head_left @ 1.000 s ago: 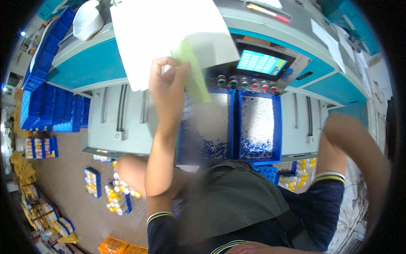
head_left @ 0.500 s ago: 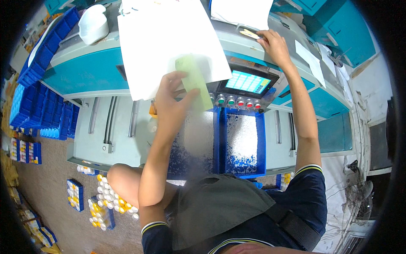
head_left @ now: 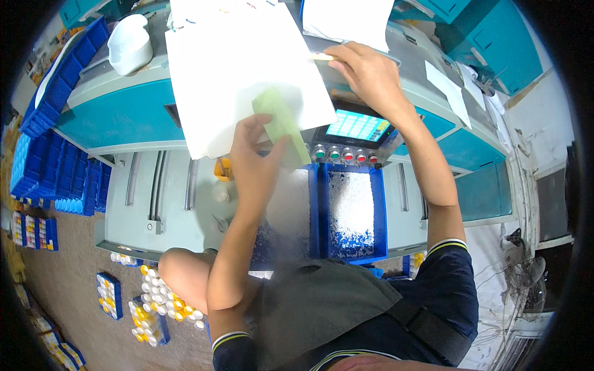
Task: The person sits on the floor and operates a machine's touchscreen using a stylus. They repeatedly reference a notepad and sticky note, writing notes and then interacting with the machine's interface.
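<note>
My left hand [head_left: 253, 154] is closed around a pale green rectangular strip [head_left: 278, 117], with the thumb on one side and the fingers on the other. The strip is tilted in front of a large white sheet [head_left: 229, 80], which slopes down from the machine top. My right hand [head_left: 374, 80] reaches over the control area and pinches a slim pale yellow tool [head_left: 321, 57]. Its tip is at the sheet's right edge; whether it touches cannot be made out.
Below are two blue trays [head_left: 382, 210] of small white pieces. A lit touch screen [head_left: 356, 127] sits above a row of coloured buttons [head_left: 348, 154]. A white container [head_left: 131, 49] stands on the machine at left, near stacked blue crates [head_left: 37, 164]. Bottles with white and yellow caps [head_left: 162, 294] crowd the floor.
My right hand has moved left, bringing the pale yellow tool to the edge of the sheet. The left hand still holds the green strip in nearly the same place.
</note>
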The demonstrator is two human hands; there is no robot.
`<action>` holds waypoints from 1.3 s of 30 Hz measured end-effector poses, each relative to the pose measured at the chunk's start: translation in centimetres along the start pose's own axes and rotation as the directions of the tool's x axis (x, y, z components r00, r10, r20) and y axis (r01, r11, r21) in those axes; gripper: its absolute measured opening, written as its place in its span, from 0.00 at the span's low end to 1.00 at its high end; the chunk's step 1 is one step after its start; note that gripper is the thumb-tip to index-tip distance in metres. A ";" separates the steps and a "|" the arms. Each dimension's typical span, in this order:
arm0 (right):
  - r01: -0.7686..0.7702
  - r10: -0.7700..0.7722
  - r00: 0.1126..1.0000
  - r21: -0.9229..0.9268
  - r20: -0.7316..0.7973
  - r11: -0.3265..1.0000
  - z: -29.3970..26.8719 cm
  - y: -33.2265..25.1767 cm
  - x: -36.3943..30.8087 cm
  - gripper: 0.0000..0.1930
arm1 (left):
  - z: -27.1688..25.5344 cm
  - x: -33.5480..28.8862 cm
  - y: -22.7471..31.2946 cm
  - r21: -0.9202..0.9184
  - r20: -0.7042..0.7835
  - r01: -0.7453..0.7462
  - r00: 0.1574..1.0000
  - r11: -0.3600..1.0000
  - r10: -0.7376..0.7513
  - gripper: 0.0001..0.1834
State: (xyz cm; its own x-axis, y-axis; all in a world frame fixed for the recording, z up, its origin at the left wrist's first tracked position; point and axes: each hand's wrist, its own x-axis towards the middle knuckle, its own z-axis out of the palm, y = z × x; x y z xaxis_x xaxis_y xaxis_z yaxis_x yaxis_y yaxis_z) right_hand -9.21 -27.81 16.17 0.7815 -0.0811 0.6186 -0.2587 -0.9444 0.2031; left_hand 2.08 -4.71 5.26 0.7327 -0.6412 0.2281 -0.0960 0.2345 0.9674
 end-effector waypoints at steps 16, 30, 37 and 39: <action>0.144 -0.143 0.990 -0.169 0.016 0.975 1.9 -0.8 1.2 0.08 | 0.5 -0.2 0.9 -0.110 -0.019 0.019 1.000 0.994 -0.021 0.27; 0.111 -0.113 0.994 -0.155 -0.007 0.982 2.1 -1.0 0.9 0.09 | 0.3 0.0 0.8 -0.080 -0.015 0.024 1.000 0.997 -0.025 0.29; 0.089 -0.088 0.996 -0.169 0.012 0.982 2.1 -1.1 0.8 0.09 | 0.4 -0.1 1.0 -0.106 -0.018 0.039 0.999 0.994 -0.041 0.27; 0.087 -0.087 0.996 -0.169 0.011 0.982 2.1 -1.2 0.7 0.09 | 0.3 -0.1 1.0 -0.113 -0.015 0.052 0.998 0.992 -0.054 0.27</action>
State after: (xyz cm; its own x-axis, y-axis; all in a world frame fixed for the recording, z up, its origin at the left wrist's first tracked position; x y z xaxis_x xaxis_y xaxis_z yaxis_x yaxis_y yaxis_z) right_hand -7.12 -27.45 14.78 0.8074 -0.0025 0.5900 -0.2815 -0.8804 0.3816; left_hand 1.65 -4.65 6.24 0.7465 -0.6422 0.1740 0.0191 0.2821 0.9592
